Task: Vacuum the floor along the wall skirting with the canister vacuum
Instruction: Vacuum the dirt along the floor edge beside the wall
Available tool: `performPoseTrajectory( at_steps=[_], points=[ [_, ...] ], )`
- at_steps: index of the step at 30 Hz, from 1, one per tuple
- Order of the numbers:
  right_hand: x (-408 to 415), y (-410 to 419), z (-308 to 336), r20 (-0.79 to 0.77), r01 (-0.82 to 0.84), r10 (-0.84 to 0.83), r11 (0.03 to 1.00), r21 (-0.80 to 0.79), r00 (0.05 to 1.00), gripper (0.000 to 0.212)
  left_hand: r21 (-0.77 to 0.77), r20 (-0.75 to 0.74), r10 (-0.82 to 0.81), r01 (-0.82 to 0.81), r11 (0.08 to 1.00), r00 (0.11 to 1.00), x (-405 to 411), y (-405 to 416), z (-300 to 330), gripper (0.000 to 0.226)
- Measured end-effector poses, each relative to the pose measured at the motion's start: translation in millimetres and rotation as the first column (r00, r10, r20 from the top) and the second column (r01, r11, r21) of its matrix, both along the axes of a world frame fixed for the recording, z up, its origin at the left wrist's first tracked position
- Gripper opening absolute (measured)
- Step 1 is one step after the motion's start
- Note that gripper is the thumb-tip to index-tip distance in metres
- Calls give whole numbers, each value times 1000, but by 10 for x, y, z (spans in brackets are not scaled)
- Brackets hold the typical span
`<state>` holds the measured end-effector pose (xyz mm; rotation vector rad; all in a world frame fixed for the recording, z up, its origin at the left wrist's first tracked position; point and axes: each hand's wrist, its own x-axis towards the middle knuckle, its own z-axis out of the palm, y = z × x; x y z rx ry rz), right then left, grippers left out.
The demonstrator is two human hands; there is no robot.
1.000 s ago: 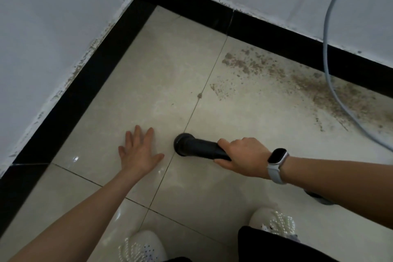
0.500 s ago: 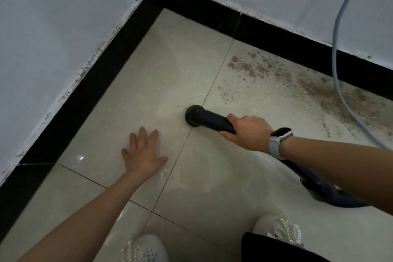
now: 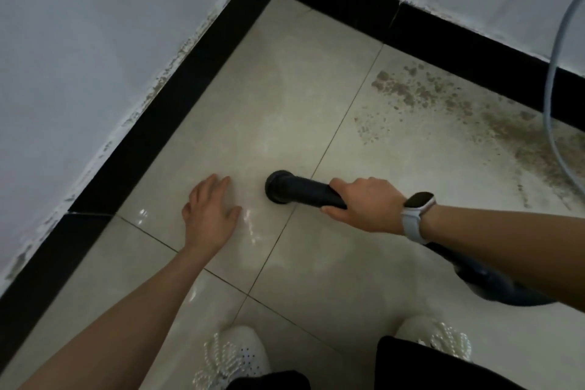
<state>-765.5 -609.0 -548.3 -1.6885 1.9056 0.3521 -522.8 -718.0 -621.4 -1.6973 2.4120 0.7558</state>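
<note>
My right hand grips the black vacuum nozzle tube, whose round mouth rests on the cream floor tile near a grout line. The dark hose curves away under my right forearm. My left hand lies flat on the tile, fingers apart, just left of the nozzle mouth. Black skirting runs along the left wall and meets the far skirting in the corner. A patch of brown dirt lies on the tile by the far skirting, to the right of the nozzle.
A pale grey cable hangs down the far wall and trails across the dirty tile at right. My two white shoes stand at the bottom edge. The white walls close in on the left and far sides.
The nozzle pushed forward toward the dirt half a second ago, then came back toward me and to the left. My left hand stayed flat on the tile. The view shifted toward the corner.
</note>
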Motion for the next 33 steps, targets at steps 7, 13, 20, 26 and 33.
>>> performPoseTrajectory(
  at_steps=[7, 13, 20, 26, 33],
  points=[
    [-402, -523, -61, -120, 223, -242, 962, -158, 963, 44, 2, 68, 93, -94, 996, 993, 291, -93, -13, 64],
    [606, 29, 5, 135, -210, 208, 978, 4, 969, 42, 31, 104, 102, -106, 994, 989, 477, -64, -35, 63],
    [672, 60, -30, 65, -279, 282, 959, -57, 957, 43, 11, 135, 48, -50, 999, 990, 727, -39, -41, 60],
    [1202, 206, 40, 188, -395, 389, 919, -7, 902, 40, 41, 143, 68, -75, 996, 987, 838, -20, -29, 60],
    [518, -108, 53, -81, -139, 134, 989, -58, 988, 44, 46, 139, 22, -29, 999, 990, 845, 39, -15, 62]
  ],
)
